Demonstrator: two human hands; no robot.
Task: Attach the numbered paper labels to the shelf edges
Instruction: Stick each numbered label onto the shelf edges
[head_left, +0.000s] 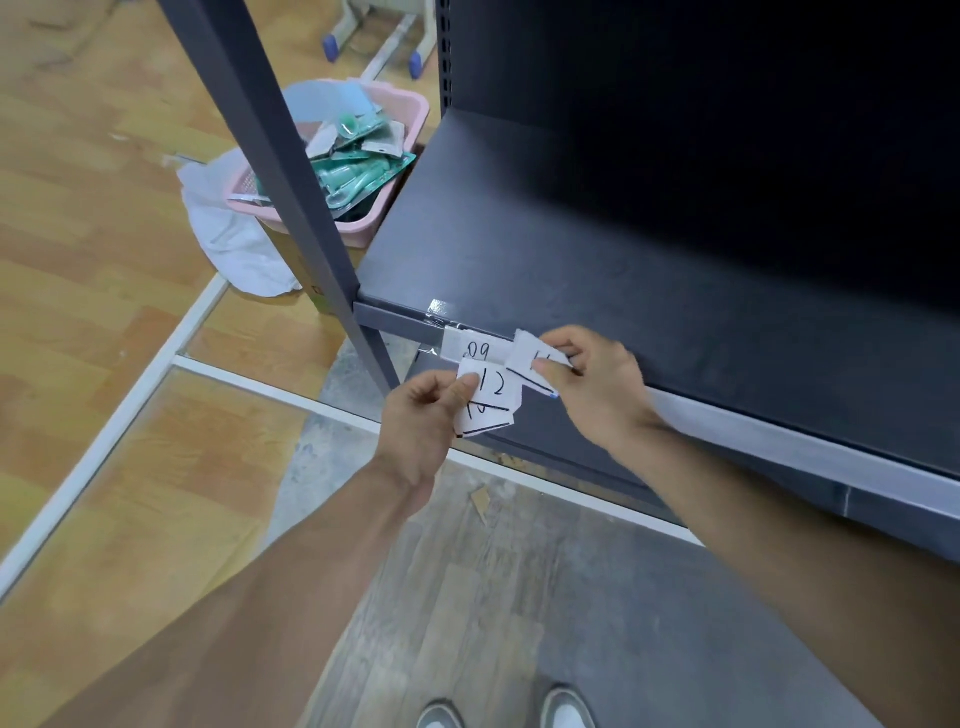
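A dark grey metal shelf (597, 270) runs across the right, with a clear label strip (779, 441) along its front edge. A paper label marked 09 (475, 349) sits in the strip near the shelf's left end. My left hand (423, 410) pinches a small stack of paper labels (491, 400), the top one marked 12, just below the 09 label. My right hand (597, 384) pinches another paper label (535, 364) against the shelf edge, right of the 09 label; its number is partly hidden by my fingers.
A grey upright post (291, 171) stands at the shelf's left end. Behind it a pink basket (400, 114) holds green and silver packets, beside a white plastic bag (234, 244) on the wooden floor. My shoes (504, 712) show at the bottom.
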